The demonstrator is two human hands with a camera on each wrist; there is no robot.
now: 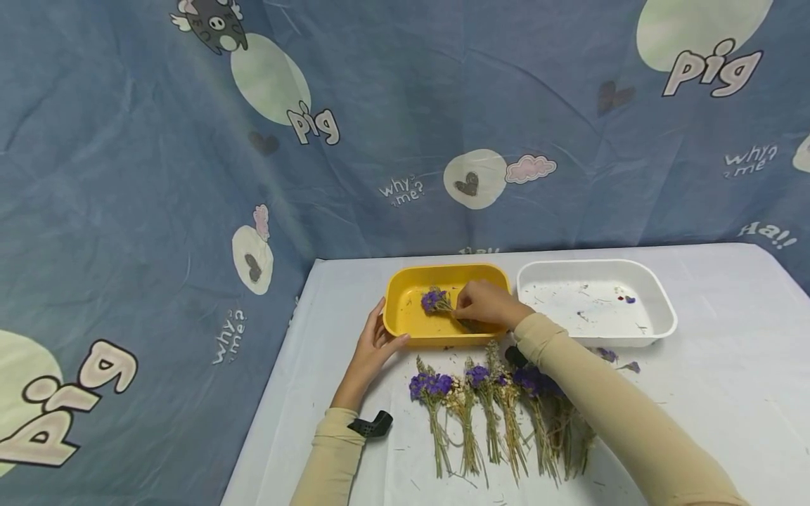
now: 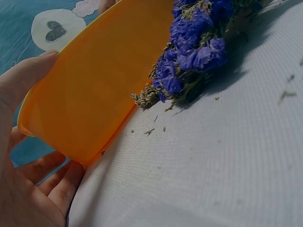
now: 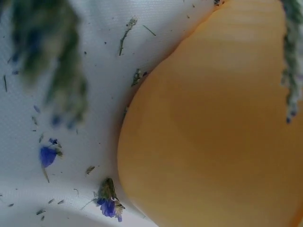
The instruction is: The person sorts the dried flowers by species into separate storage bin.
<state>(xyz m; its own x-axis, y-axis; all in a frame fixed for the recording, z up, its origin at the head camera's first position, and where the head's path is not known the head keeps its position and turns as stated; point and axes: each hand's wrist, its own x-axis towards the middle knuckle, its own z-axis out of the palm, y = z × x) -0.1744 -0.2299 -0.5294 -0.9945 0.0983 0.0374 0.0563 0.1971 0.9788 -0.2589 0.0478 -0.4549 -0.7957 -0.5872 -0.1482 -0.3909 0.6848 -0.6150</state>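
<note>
Head view: left hand [image 1: 375, 348] brackets the near-left corner of the yellow tray [image 1: 436, 340], thumb on the near side, fingers around the end wall. Right hand [image 1: 486, 303] is inside that tray, grip pinched on the stems of a small purple flower bunch [image 1: 435, 301]; blooms point left, bunch lies low over the tray floor. Row of dried bunches [image 1: 491, 411] sits on the bench [image 1: 728, 407] in front, stems toward the person: purple heads, pale heads, straw-like stalks. White tray [image 1: 607, 340] just right of the yellow one, debris scattered inside. Both trays look like moulded plastic, rounded corners, rolled rims.

Handling, my read: bunch is very light, stems stiff but brittle, petals papery and quick to shed. Take it mid-stem, light pinch, keep off the blooms. Tray should be light, smooth, slightly slippery; steady it at rim or corner.

Left wrist view: thumb at the rim, fingertips by the base, smooth orange-looking wall between. Crinkled violet blooms beside the wall, ribbed white cloth under.

Right wrist view: tray wall, loose petals and stem bits on the cloth, blurred flower heads upper left. Right hand out of frame; can't judge its grip here.
</note>
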